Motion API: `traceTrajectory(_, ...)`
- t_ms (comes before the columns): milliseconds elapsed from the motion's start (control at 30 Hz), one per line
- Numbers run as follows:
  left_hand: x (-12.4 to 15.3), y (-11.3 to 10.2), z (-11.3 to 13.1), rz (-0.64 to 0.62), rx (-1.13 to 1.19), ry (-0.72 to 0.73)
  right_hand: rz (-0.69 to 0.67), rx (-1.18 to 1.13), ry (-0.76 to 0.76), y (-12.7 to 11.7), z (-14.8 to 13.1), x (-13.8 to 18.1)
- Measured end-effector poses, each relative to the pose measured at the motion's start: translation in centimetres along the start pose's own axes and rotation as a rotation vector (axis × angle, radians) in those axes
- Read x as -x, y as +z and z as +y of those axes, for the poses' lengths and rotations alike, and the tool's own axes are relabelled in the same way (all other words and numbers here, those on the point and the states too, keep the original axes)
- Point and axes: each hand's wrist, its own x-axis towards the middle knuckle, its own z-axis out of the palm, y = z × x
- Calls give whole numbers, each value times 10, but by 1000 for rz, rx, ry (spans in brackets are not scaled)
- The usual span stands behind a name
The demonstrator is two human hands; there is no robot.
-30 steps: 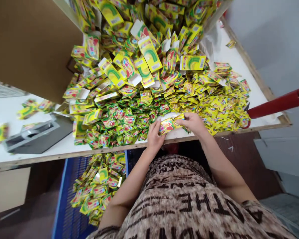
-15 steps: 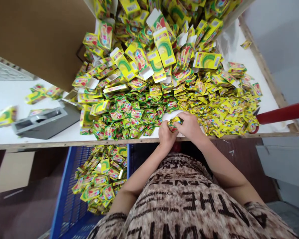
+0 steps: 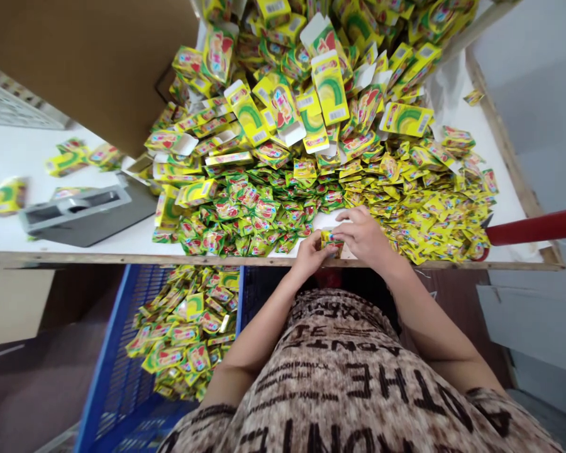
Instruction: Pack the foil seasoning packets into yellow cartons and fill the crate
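At the table's front edge, a small yellow-and-green candy box point(image 3: 331, 239) is between my two hands. My left hand point(image 3: 309, 257) pinches its left side, thumb toward the bottom. My right hand point(image 3: 366, 239) has its fingertips closed on the box's upper right, with the index finger lifted off. The fingers cover much of the box. Left of my hands lies a heap of green watermelon-print sachets point(image 3: 245, 211). To the right spreads a heap of yellow sachets point(image 3: 443, 217). Behind them pile many small cardboard boxes point(image 3: 330, 85), several with open white flaps.
A grey tape dispenser point(image 3: 82, 214) stands at the left beside a large brown carton point(image 3: 89, 63). Below the table edge, a blue crate point(image 3: 106, 352) holds many filled-looking boxes point(image 3: 188, 333). Red-handled scissors point(image 3: 481, 251) and a red bar point(image 3: 538, 225) are at the right.
The box has turned more upright between my hands. My right hand's fingers have opened out somewhat, and my left hand has shifted slightly lower. The whole view has shifted a little.
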Motion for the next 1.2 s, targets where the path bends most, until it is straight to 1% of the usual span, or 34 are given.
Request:
traceTrajectory(100,1,-3,0,-4,-26,-8,-85,-31,-22,6,8,11)
traceTrajectory(133,2,-2,1,-12,-28,-12,-78,-83,1,6,10,16)
traceTrajectory(167,3,-2,2,-25,-23,-15,-32,-152,46,6,12,22)
traceTrajectory(200,4,-2,5,-42,-13,-15,49,-234,117,6,13,27)
traceTrajectory(267,5,-4,10,-77,27,-15,226,-443,318,8,14,37)
traceTrajectory(300,6,-5,13,-95,62,-23,271,-564,423,11,14,40)
traceTrajectory(333,6,-7,15,-114,110,-44,275,-686,513,15,14,43)
traceTrajectory(367,6,-8,17,-131,169,-78,247,-797,577,21,13,44)
traceTrajectory(433,2,-10,18,-146,297,-180,169,-932,629,33,10,43)
traceTrajectory(467,0,-10,18,-139,351,-229,173,-931,624,37,9,41)
traceTrajectory(500,-3,-9,17,-116,392,-265,208,-889,603,41,9,38)
traceTrajectory(567,-7,-4,16,-15,423,-272,308,-753,541,44,8,33)
traceTrajectory(633,-9,1,15,124,365,-183,362,-679,501,43,10,29)
traceTrajectory(667,-9,3,14,186,306,-120,360,-687,496,43,11,27)
traceTrajectory(700,-8,4,13,232,238,-59,355,-716,501,43,12,26)
traceTrajectory(767,-8,6,11,273,123,29,365,-787,527,45,14,25)
traceTrajectory(900,-10,6,9,267,59,105,392,-859,574,52,16,22)
traceTrajectory(1000,-13,5,11,233,-21,183,433,-790,548,54,16,22)
traceTrajectory(1100,-12,1,13,193,-155,331,500,-624,437,57,13,28)
traceTrajectory(1200,-9,-5,9,123,-248,482,501,-477,292,59,9,41)
